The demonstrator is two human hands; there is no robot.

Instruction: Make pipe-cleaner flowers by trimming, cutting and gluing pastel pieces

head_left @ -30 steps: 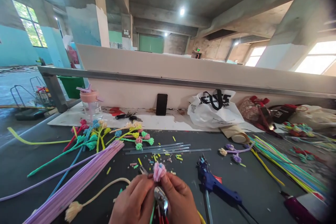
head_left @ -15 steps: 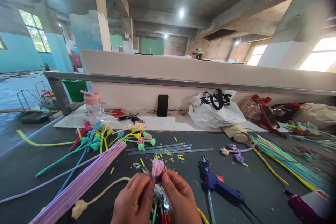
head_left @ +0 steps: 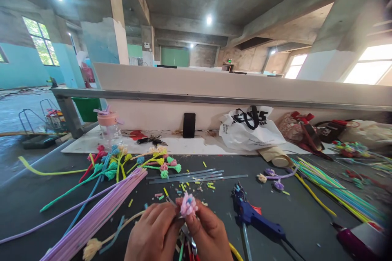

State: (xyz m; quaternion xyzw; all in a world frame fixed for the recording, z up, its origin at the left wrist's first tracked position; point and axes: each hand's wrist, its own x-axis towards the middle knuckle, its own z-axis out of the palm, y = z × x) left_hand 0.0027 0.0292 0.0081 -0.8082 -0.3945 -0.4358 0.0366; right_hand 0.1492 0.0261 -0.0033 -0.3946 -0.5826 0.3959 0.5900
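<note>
A small pink flower (head_left: 188, 204) of fuzzy stem or yarn, with a blue spot at its centre, is pinched between my two hands and faces me. My left hand (head_left: 154, 230) has its fingers closed at the flower's left side and base. My right hand (head_left: 210, 226) grips the flower's right side between thumb and fingers. Below them lie pliers (head_left: 190, 238) with red handles, partly hidden by my hands. To the left, a cream-tipped stem (head_left: 92, 249) lies beside a short blue strip (head_left: 114, 237).
A bundle of lilac stems (head_left: 101, 216) and several coloured flowers (head_left: 110, 167) lie left. Clear glue sticks (head_left: 196, 175) and scattered cut bits are ahead. A blue glue gun (head_left: 257, 218) lies right, near green and yellow stems (head_left: 330, 189). A phone (head_left: 189, 125) stands at the back.
The pink flower has tipped toward me, so its blue centre shows. A blue strip now lies by the cream-tipped stem, where none showed before. Both hands stay close together.
</note>
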